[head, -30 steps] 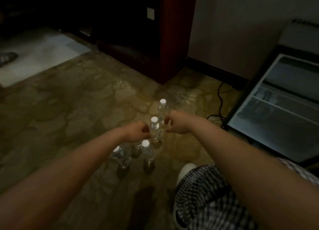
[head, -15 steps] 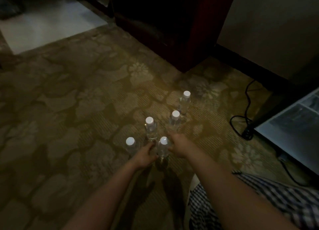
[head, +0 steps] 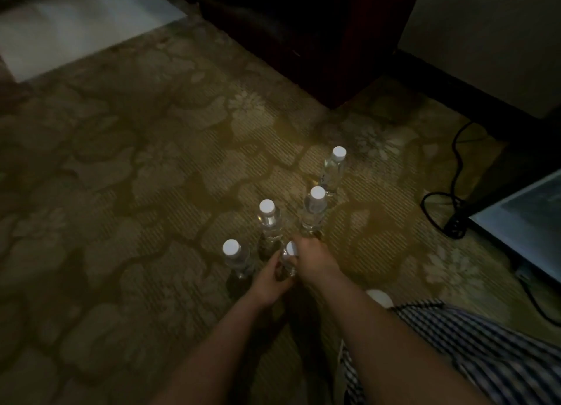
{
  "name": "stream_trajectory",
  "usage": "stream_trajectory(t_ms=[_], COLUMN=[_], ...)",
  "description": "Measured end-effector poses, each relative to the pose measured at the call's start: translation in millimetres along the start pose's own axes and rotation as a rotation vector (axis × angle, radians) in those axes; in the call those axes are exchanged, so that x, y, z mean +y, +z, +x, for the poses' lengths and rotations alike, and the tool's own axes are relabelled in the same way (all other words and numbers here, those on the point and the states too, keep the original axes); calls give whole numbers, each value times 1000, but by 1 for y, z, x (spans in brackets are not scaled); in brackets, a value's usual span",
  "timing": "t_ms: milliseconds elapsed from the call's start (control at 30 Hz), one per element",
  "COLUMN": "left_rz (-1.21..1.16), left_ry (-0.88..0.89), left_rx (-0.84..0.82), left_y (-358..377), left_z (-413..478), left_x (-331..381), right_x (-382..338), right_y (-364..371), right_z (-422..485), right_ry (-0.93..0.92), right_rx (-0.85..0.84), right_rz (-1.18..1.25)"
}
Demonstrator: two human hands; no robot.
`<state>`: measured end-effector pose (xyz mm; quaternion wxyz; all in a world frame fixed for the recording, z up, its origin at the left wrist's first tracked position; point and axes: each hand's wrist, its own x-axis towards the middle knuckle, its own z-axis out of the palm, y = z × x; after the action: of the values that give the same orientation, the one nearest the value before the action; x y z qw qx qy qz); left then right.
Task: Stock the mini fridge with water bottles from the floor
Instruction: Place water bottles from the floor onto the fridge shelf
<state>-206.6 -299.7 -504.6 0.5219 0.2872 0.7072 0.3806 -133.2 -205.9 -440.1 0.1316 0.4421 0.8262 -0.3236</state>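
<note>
Several clear water bottles with white caps stand upright on the patterned carpet. The nearest bottle [head: 290, 257] is between my two hands: my left hand [head: 268, 278] grips its body from the left and my right hand [head: 312, 260] wraps it from the right, covering much of it. Other bottles stand at the left [head: 233, 257], behind it [head: 268, 219], further back [head: 315, 208] and farthest [head: 334, 171]. The open mini fridge door [head: 522, 219] shows at the right edge; the fridge's inside is out of view.
A black power cable [head: 452, 192] loops on the carpet left of the fridge door. A dark wooden cabinet [head: 303, 40] stands at the back, a pale wall to its right. My checked trouser leg [head: 473, 353] and a white shoe tip [head: 379, 298] fill the lower right.
The view tilted down and left, so less of the fridge shows. Both hands moved from the farther bottles to the nearest one and closed round it.
</note>
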Motion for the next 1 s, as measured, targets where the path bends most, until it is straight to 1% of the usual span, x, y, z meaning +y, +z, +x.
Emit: stream_trajectory(t_ms=[100,267,367,500,633,767,833,1000], left_rz=[-23,-44,-72,-71,-5,8,9,4], left_ry=[12,41,70,112,137,174,188,248], left_rx=[-8,2,61,147,209,226,233,127], left_y=[0,-4,-6,-9,-11,-9,-6,12], left_z=[-6,-23,-33,-48,-58,-69,-72,-86], left_x=[1,6,12,27,45,85,104,153], right_x=[1,-5,-16,-29,-35,-38,-37,-27], right_y=[-1,-13,-26,-52,-79,-105,-120,-170], right_z=[-8,-20,-27,-38,-51,-63,-69,-97], right_ry=[19,-93,-144,-223,-246,-254,-262,-273], right_rx=[23,65,62,21,52,123,137,131], right_rz=[140,272,355,397,462,545,546,424])
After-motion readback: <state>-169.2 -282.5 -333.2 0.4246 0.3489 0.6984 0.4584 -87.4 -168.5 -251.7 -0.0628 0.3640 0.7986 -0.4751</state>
